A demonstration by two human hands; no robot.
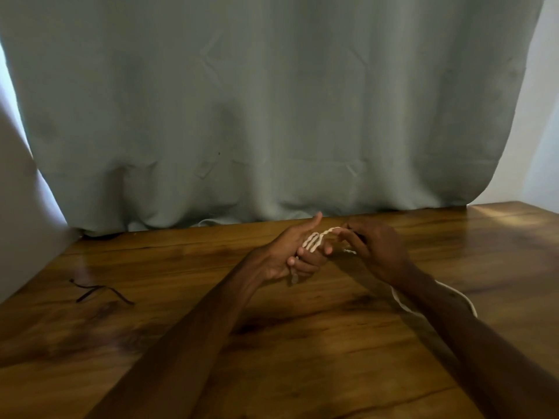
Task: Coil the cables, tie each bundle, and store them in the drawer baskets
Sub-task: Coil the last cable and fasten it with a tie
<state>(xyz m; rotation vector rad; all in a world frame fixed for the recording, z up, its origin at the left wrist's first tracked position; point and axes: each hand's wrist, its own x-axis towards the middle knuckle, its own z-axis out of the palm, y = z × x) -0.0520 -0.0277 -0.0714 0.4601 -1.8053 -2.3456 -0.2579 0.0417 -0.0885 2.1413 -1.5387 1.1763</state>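
Several thin white cable (313,241) loops are circling the left hand's (287,255) curled fingers, right hand (375,249) pinching the strand. Slack could be letting them slip.

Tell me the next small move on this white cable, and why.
Probably bring the right hand round for one more turn over the fingers of the left hand. Several loops of the white cable already sit there, the right hand pinches the strand just beyond them, and slack lies on the table beside the right forearm. The black ties look untouched, so tying seems premature.
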